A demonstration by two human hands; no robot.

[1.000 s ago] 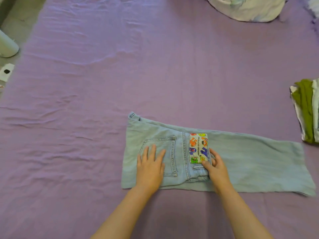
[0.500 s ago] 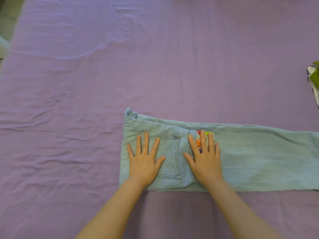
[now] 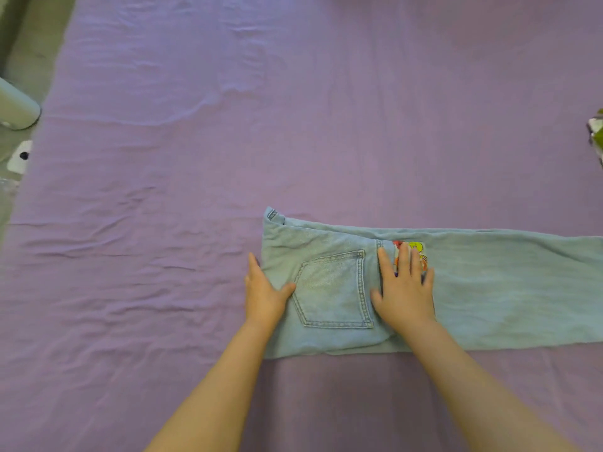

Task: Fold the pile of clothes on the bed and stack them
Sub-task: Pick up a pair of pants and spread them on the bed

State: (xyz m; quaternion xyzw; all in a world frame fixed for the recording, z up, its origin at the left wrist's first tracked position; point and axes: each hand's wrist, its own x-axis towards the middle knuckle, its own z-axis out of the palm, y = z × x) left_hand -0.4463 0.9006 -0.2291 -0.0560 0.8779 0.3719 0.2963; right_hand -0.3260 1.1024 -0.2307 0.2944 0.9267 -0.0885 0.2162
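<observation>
Your view is almost filled by the bed (image 3: 228,141), covered in a lilac sheet with shallow wrinkles running across its left half and a longer ridge toward 11 o'clock. The light-blue jeans (image 3: 509,288) lie flat at about 4 o'clock, folded lengthwise, waistband to the left and legs running off the right edge, back pocket (image 3: 332,288) facing up. Your left hand (image 3: 266,293) sits at the waistband end with its fingers straight along the denim's left edge and the thumb resting on the fabric beside the pocket; it grips nothing. Your right hand (image 3: 404,290) lies flat, fingers straight and slightly spread, pressing the jeans just right of the pocket and partly covering a bright multicoloured patch (image 3: 416,249). At 3 o'clock, at the frame's edge, a sliver of green and white folded clothes (image 3: 597,135) rests on the sheet, well apart from the jeans. Beyond the bed's left side, around 9 to 10 o'clock, you can see grey floor (image 3: 36,44), a pale rounded object (image 3: 14,107) and a small white item (image 3: 20,156) with a dark spot.
</observation>
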